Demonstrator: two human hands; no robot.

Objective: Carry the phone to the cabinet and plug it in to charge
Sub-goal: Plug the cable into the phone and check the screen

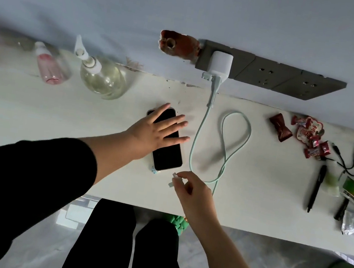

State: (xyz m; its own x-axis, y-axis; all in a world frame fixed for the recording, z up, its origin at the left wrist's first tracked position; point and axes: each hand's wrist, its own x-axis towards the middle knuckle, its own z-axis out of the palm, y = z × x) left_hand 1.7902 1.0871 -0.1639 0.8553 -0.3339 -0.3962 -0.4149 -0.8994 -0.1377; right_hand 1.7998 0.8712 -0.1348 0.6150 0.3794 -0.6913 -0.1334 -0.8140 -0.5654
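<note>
A black-screened phone [168,157] lies face up on the white cabinet top [57,129]. My left hand [155,131] rests flat on its far half, fingers spread. My right hand [195,191] pinches the white plug end of the charging cable [174,176], a short gap from the phone's near end. The pale green cable [234,140] loops across the top and runs up to a white charger [220,65] plugged into the grey wall socket strip [272,75].
A clear pump bottle [102,74] and a pink spray bottle [50,66] stand at the back left. Candy wrappers [304,134], a black pen [316,189], a black cord and small packets lie to the right. A hole [178,43] shows in the wall beside the sockets.
</note>
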